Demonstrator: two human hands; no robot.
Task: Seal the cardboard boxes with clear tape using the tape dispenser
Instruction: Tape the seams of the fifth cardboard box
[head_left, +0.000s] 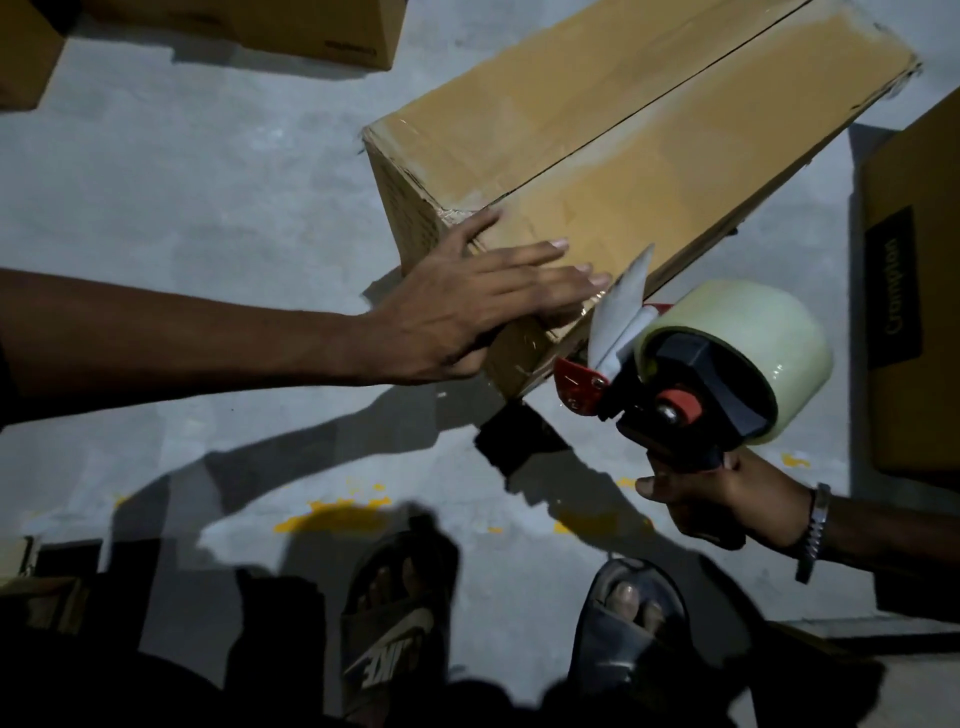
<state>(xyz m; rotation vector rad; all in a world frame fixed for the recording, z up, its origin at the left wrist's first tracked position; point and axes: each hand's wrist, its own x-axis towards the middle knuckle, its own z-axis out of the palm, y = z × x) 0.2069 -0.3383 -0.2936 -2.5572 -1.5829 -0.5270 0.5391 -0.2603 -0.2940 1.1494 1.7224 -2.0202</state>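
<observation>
A long cardboard box (649, 135) lies on the grey floor, its two top flaps meeting in a dark seam with shiny clear tape over parts of it. My left hand (467, 306) lies flat with straight fingers on the box's near end, pressing the top. My right hand (727, 499) grips the black handle of a tape dispenser (691, 384) with a red blade guard and a big roll of clear tape (753, 332). The dispenser's front sits just off the box's near corner, a tape flap sticking up there.
More cardboard boxes stand around: one at the right edge (914, 291) with a dark label, one at the top (311, 26), one at the top left (26, 52). My feet in sandals (395, 639) are at the bottom. Yellow paint marks spot the floor.
</observation>
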